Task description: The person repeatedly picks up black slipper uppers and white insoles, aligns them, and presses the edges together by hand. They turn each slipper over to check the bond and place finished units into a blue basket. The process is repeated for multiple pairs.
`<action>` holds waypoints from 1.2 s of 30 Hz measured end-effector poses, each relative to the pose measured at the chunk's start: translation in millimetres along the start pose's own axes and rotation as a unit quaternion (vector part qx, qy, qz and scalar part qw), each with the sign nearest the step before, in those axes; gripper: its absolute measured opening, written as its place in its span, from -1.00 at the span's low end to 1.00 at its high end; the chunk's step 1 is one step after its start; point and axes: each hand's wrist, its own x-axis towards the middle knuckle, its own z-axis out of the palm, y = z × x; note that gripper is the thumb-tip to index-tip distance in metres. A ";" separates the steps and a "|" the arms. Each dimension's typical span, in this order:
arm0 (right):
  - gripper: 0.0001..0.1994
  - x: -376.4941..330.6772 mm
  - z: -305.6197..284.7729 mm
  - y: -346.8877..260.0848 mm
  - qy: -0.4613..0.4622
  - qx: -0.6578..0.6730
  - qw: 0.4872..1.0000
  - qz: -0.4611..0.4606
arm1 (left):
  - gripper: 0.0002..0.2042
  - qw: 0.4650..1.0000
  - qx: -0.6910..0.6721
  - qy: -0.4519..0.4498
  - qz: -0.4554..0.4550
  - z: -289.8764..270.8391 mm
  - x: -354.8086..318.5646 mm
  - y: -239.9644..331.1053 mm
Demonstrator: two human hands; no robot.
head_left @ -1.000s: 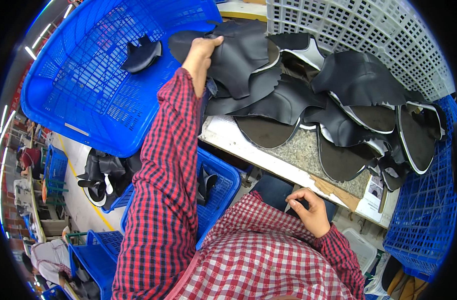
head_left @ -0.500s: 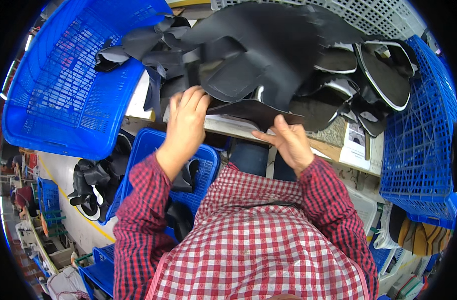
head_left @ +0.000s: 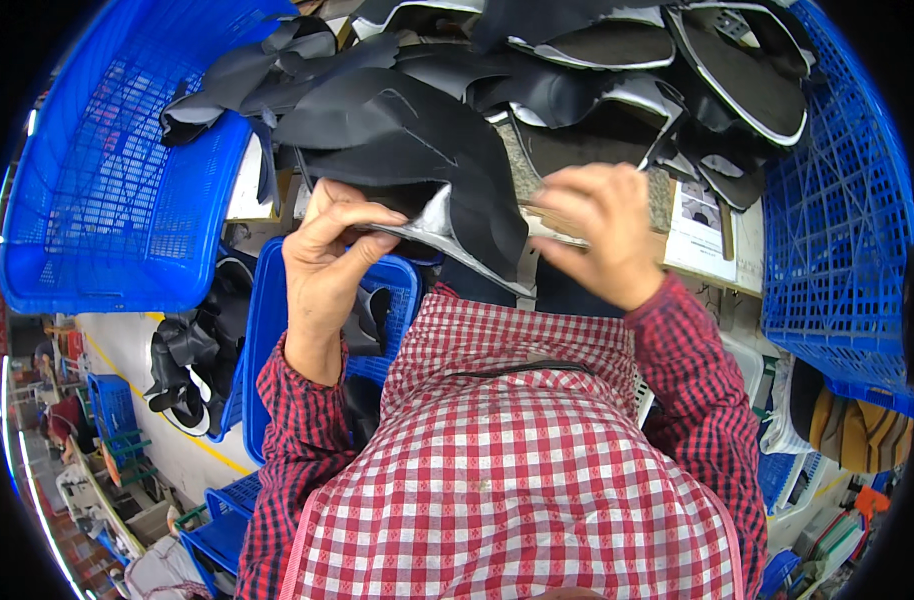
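Between the thumb and fingers of my left hand (head_left: pixel 327 260) is the near edge of a black leather boot or shoe upper (head_left: pixel 402 130). Its pale lining shows at the opening, and its body rests over the table's front edge. My right hand (head_left: pixel 612 235) is just right of the upper, blurred by motion. A gap shows between its thumb and fingers, and it seems to hold nothing. Farther back lies a pile of similar black uppers (head_left: pixel 602 135), several with white-edged openings.
A large blue crate (head_left: pixel 122 265) tilts at the left, and a blue crate (head_left: pixel 832 270) stands at the right. Below the table's left side is a blue basket (head_left: pixel 267 330) with black pieces inside. A printed sheet (head_left: pixel 699 235) lies on the table's right part.
The black upper has turned and come down toward me, its lined opening now showing. My left hand has shifted left and lower, pinching its edge. My right hand has risen slightly, off the piece.
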 end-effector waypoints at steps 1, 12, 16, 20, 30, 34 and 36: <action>-0.33 -4.2 10.9 -7.2 0.017 0.007 0.999 -0.029 | -0.79 0.999 -0.042 0.004 0.010 0.7 3.0 1.2; -0.71 67.1 -3.7 41.3 0.110 0.397 0.814 0.409 | -0.81 0.993 -0.010 -0.103 0.047 -4.1 28.5 35.0; -0.82 105.0 -5.6 81.0 0.020 0.331 0.877 0.348 | -0.81 0.987 0.065 -0.094 0.117 17.6 58.0 47.3; -0.43 93.7 35.1 68.6 0.122 -0.112 0.977 0.134 | -0.77 0.983 0.131 -0.060 0.117 32.3 72.1 41.7; -0.52 29.2 49.8 18.2 0.065 0.049 0.996 -0.035 | -0.77 0.991 0.105 -0.029 0.081 16.8 56.3 24.3; -0.73 54.1 39.2 37.6 -0.028 0.033 0.996 -0.074 | -0.76 0.973 0.181 -0.083 0.115 14.5 54.1 31.5; -0.76 64.7 13.1 59.2 -0.168 0.152 0.974 -0.004 | -0.76 0.951 0.240 -0.130 0.143 5.0 52.8 35.9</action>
